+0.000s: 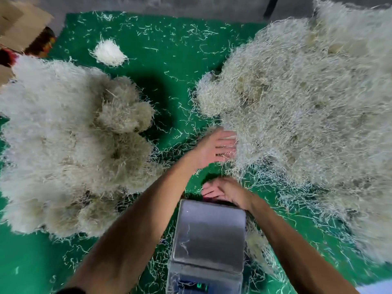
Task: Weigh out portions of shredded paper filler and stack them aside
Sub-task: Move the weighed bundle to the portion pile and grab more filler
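Note:
A big heap of loose shredded paper filler [307, 115] covers the right side of the green surface. On the left lies a pile of rounded weighed portions [70, 149]. The scale [209, 240] stands at the bottom middle, its steel pan bare but for a few strands. My left hand [216, 147] reaches across with straight fingers that touch the near edge of the big heap. My right hand [224, 190] hovers just beyond the scale's far edge, fingers loosely bent, nothing in it.
A small white tuft of filler [109, 52] lies alone at the back. Cardboard boxes [20, 28] stand at the top left corner. Loose strands are scattered over the green mat [169, 60]. The scale's display [199, 286] glows green at the bottom edge.

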`<state>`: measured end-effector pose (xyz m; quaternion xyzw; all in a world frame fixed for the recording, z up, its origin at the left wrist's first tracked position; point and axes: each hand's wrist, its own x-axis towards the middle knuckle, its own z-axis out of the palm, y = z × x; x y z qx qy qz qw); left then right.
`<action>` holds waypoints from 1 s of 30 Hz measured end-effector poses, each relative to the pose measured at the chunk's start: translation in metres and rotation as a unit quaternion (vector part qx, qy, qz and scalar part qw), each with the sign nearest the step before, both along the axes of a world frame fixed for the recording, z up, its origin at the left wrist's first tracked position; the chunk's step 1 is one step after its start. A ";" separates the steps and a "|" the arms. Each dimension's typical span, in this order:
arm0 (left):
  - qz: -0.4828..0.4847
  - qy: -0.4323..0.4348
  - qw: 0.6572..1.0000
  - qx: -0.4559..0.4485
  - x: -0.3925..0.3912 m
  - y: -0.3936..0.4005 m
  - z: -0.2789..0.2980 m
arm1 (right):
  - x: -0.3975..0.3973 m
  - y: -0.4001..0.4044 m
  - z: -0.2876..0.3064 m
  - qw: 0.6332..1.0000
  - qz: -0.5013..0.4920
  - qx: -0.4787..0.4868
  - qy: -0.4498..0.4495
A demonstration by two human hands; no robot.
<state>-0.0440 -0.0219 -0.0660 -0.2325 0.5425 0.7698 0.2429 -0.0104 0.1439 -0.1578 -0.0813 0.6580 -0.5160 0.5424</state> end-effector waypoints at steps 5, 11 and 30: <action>-0.088 0.015 0.936 -0.340 0.030 -0.012 -0.010 | -0.059 0.007 0.002 0.984 -0.163 -0.002 0.064; -0.108 0.051 0.891 -0.437 0.091 0.012 -0.024 | -0.044 0.051 0.042 0.987 -0.145 -0.001 0.071; 0.049 0.211 0.898 -0.384 0.166 0.116 0.011 | 0.108 0.159 0.042 0.821 0.116 0.264 0.492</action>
